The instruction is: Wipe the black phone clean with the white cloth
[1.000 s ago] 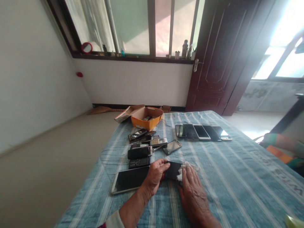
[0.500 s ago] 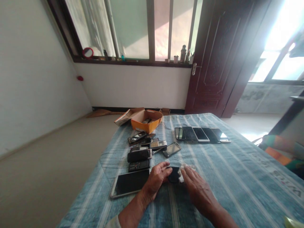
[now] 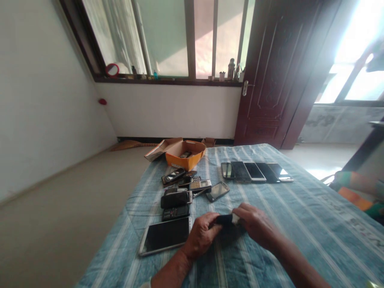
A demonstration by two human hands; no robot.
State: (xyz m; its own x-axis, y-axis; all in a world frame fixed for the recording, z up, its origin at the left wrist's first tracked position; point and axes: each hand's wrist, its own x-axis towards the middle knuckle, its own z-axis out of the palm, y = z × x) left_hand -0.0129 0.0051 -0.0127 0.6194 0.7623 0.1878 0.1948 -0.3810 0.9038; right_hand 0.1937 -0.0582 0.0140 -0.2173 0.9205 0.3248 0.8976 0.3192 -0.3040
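My left hand (image 3: 201, 233) is closed around the left end of a dark mobile phone (image 3: 224, 219), held just over the cloth. At the phone's right end, my right hand (image 3: 255, 222) is closed on a crumpled white tissue (image 3: 235, 219), most of it hidden by the fingers. Left of my left hand lies a white-framed tablet (image 3: 165, 236) with a black screen. Beyond it are a keypad phone (image 3: 175, 213) and a pile with a black phone (image 3: 174, 199) on top. A grey touchscreen phone (image 3: 218, 191) lies alone beyond my hands.
A blue striped cloth (image 3: 300, 240) covers the table. Several smartphones (image 3: 254, 171) lie side by side at the back right. An orange cardboard box (image 3: 183, 162) with its lid open stands at the back left, a phone inside. Behind are a windowsill and a dark red door (image 3: 270, 80).
The phone has come up and tilted in my left hand. My right hand, with the tissue, has gone from lying flat over the phone's face to gripping its right end.
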